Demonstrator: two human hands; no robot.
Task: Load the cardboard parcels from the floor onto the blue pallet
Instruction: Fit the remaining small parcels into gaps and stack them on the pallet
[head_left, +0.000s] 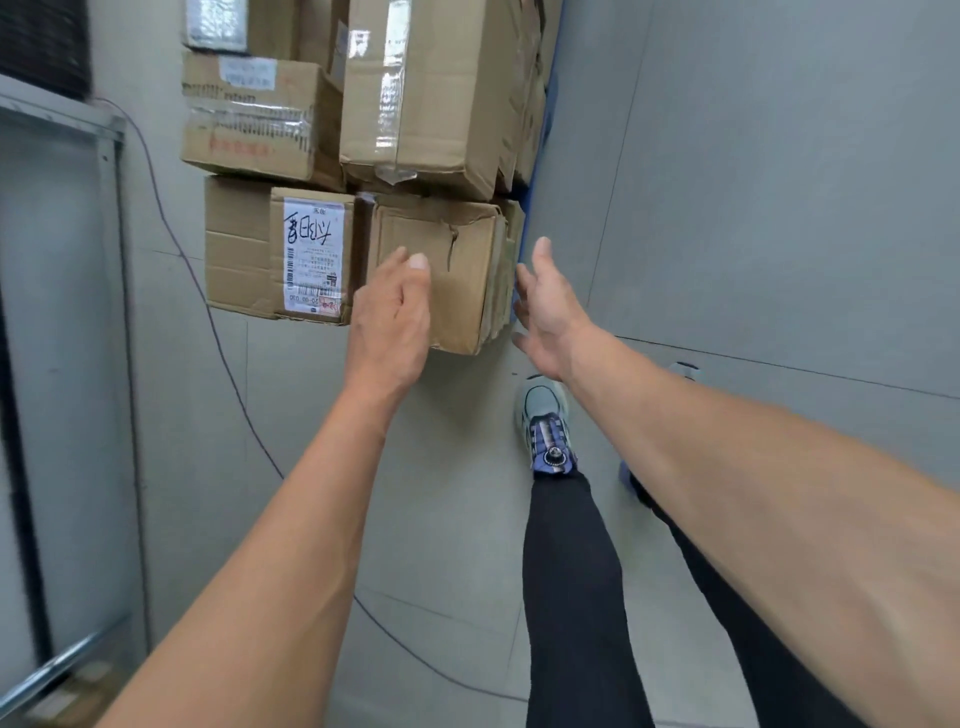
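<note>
Either side of the nearest parcel (462, 249), left hand (389, 322) and right hand (548, 312) reach, each grip open, empty.

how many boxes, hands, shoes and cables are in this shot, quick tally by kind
boxes: 5 clearly apart; any behind are too hidden to count
hands: 2, left hand and right hand
shoes: 2
cable: 1
total: 10

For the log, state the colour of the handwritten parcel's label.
White label with black handwriting; head view shows it best.
</note>
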